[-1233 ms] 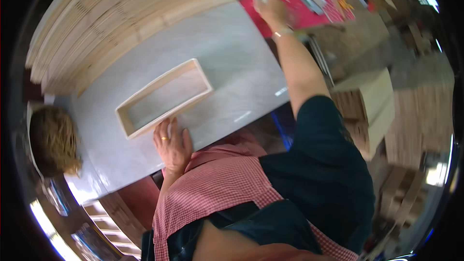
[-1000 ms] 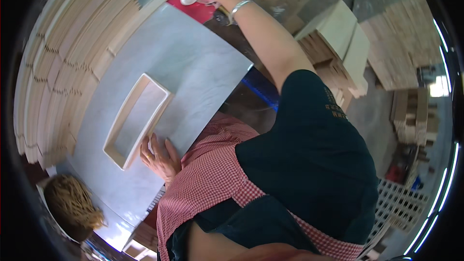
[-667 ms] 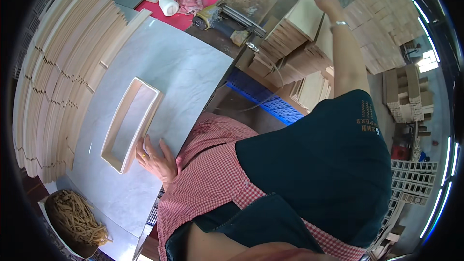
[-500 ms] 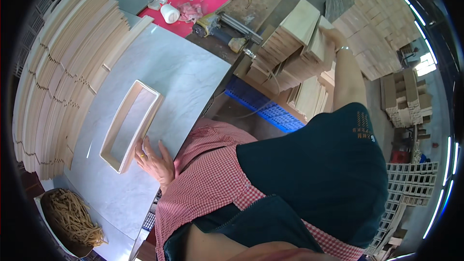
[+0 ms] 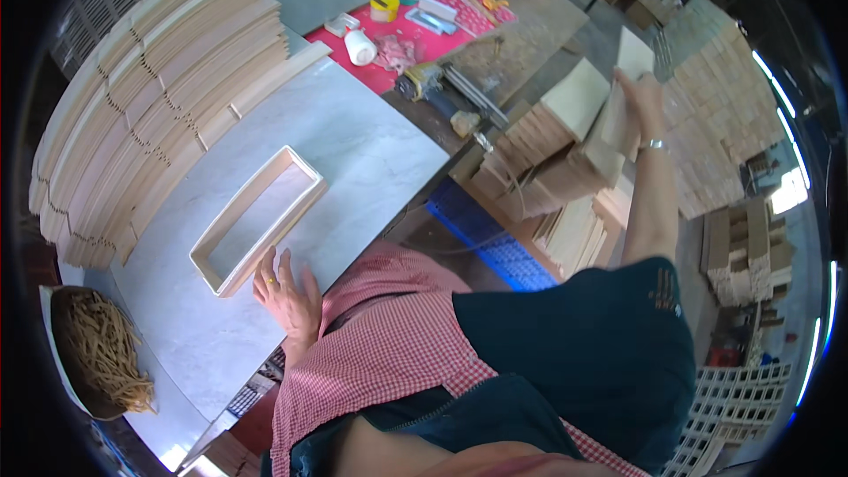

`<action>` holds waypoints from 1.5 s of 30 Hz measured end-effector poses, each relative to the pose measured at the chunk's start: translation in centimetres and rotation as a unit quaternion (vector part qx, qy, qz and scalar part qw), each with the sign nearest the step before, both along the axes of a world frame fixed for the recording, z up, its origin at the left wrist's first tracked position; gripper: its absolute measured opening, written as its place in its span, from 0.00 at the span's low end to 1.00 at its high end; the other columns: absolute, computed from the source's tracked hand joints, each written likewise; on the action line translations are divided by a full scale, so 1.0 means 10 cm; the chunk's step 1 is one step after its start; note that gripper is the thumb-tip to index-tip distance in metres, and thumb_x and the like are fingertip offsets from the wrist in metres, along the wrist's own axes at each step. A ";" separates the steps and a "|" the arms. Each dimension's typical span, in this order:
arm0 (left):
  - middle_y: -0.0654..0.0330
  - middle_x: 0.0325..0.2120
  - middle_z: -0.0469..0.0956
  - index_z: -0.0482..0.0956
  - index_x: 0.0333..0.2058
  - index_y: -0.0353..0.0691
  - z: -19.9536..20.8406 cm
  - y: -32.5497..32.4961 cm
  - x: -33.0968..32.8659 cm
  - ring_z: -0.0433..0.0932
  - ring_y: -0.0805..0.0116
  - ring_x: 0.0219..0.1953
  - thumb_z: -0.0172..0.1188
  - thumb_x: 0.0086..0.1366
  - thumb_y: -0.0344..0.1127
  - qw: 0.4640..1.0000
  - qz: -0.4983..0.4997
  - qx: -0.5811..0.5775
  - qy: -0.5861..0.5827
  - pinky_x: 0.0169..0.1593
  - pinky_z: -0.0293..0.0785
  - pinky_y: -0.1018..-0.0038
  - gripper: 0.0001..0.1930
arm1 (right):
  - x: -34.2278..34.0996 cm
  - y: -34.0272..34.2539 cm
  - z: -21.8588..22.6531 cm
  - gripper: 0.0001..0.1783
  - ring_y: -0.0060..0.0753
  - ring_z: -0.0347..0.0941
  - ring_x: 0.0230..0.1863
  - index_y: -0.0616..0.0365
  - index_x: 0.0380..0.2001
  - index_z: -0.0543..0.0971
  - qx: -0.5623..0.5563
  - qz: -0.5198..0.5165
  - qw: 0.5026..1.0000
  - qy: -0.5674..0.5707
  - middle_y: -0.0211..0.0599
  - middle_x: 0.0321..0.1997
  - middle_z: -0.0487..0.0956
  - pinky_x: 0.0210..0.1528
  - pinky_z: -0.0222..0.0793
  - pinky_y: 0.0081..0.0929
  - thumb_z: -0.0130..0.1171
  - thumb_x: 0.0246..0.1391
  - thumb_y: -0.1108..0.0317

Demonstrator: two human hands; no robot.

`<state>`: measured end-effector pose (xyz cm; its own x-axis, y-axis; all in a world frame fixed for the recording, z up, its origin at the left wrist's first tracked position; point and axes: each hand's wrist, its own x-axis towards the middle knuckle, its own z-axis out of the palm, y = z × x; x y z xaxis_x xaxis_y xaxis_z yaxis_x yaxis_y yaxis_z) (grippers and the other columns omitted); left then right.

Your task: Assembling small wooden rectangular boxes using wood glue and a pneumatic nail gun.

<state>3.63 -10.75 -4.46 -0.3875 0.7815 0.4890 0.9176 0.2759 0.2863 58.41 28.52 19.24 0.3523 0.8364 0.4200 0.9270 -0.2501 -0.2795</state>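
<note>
A long, narrow wooden frame (image 5: 303,213), rounded at its corners, lies on the pale marbled tabletop (image 5: 371,150). My left hand (image 5: 290,296) rests beside its near side, fingers stretched out and fingertips at the frame's lower edge. Off to the right, my right hand (image 5: 643,95) is closed on a thin wooden board (image 5: 634,55) at the top of a stack. The board stands tilted up above the stacked boards (image 5: 539,137); its lower part is hard to tell from the boards behind it.
Curved wooden strips (image 5: 168,97) are piled along the table's left side. A bin of wood shavings (image 5: 106,353) stands at lower left. A nail gun (image 5: 442,97) with a hose lies beyond the table, near a white cup (image 5: 359,48). A blue crate (image 5: 495,252) sits under the boards.
My right hand has raised a board's end above the stack. My left hand stays by the frame. The whole view has shifted, with more of the far bench showing.
</note>
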 end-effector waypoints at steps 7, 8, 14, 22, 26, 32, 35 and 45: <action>0.50 0.56 0.75 0.74 0.59 0.36 0.88 0.27 0.07 0.75 0.54 0.57 0.60 0.70 0.33 0.853 -0.104 0.147 -0.490 0.60 0.72 0.57 0.20 | -3.14 -1.06 -0.38 0.38 0.48 0.70 0.63 0.57 0.61 0.75 -0.032 0.715 0.699 0.011 0.43 0.66 0.72 0.66 0.66 0.42 0.72 0.45 0.57; 0.50 0.55 0.75 0.73 0.59 0.35 0.90 0.28 0.00 0.76 0.55 0.55 0.58 0.71 0.33 0.762 -0.114 0.185 -0.610 0.58 0.74 0.59 0.20 | -3.44 -1.34 -0.43 0.41 0.52 0.69 0.63 0.56 0.63 0.73 -0.103 0.727 0.679 -0.019 0.44 0.69 0.69 0.65 0.66 0.40 0.71 0.44 0.57; 0.50 0.48 0.80 0.70 0.62 0.31 0.99 -0.07 -0.34 0.83 0.64 0.45 0.50 0.78 0.31 0.557 -0.032 0.286 -0.779 0.51 0.80 0.71 0.18 | -4.33 -1.70 -0.95 0.45 0.53 0.68 0.63 0.52 0.59 0.72 -0.033 0.840 0.539 -0.041 0.50 0.69 0.64 0.64 0.65 0.45 0.78 0.35 0.55; 0.49 0.46 0.80 0.74 0.55 0.29 0.92 -0.36 -0.52 0.82 0.59 0.47 0.55 0.76 0.30 0.487 0.034 0.404 -0.774 0.55 0.81 0.66 0.14 | -4.59 -1.57 -0.77 0.46 0.46 0.68 0.63 0.48 0.63 0.70 0.051 0.849 0.501 -0.164 0.41 0.67 0.67 0.66 0.62 0.41 0.77 0.38 0.51; 0.52 0.47 0.80 0.75 0.58 0.27 0.88 -0.55 -0.79 0.81 0.66 0.43 0.58 0.75 0.33 0.604 0.031 0.405 -0.686 0.51 0.77 0.72 0.19 | -4.78 -1.30 -0.88 0.45 0.44 0.65 0.70 0.48 0.67 0.73 -0.004 0.832 0.538 -0.137 0.36 0.73 0.67 0.72 0.59 0.42 0.76 0.44 0.56; 0.56 0.36 0.82 0.84 0.49 0.31 0.48 -0.90 -0.89 0.81 0.70 0.35 0.68 0.65 0.34 0.880 0.281 0.133 -0.359 0.42 0.79 0.75 0.17 | -4.98 -1.34 -1.00 0.42 0.45 0.65 0.70 0.49 0.67 0.74 -0.074 0.851 0.511 -0.102 0.37 0.74 0.68 0.72 0.61 0.41 0.75 0.46 0.59; 0.57 0.33 0.83 0.86 0.45 0.33 0.37 -0.80 -0.89 0.80 0.71 0.33 0.71 0.60 0.35 0.908 0.262 0.087 -0.316 0.39 0.79 0.74 0.17 | -5.11 -1.43 -1.04 0.43 0.44 0.64 0.71 0.49 0.68 0.73 -0.088 0.861 0.479 -0.144 0.36 0.76 0.66 0.73 0.60 0.42 0.74 0.46 0.62; 0.58 0.28 0.82 0.89 0.38 0.32 0.39 -0.65 -0.91 0.78 0.69 0.27 0.71 0.58 0.35 0.916 0.270 0.059 -0.290 0.35 0.77 0.73 0.13 | -5.34 -1.39 -1.14 0.40 0.45 0.65 0.70 0.52 0.65 0.76 -0.116 0.860 0.462 -0.184 0.35 0.75 0.67 0.73 0.60 0.41 0.74 0.46 0.61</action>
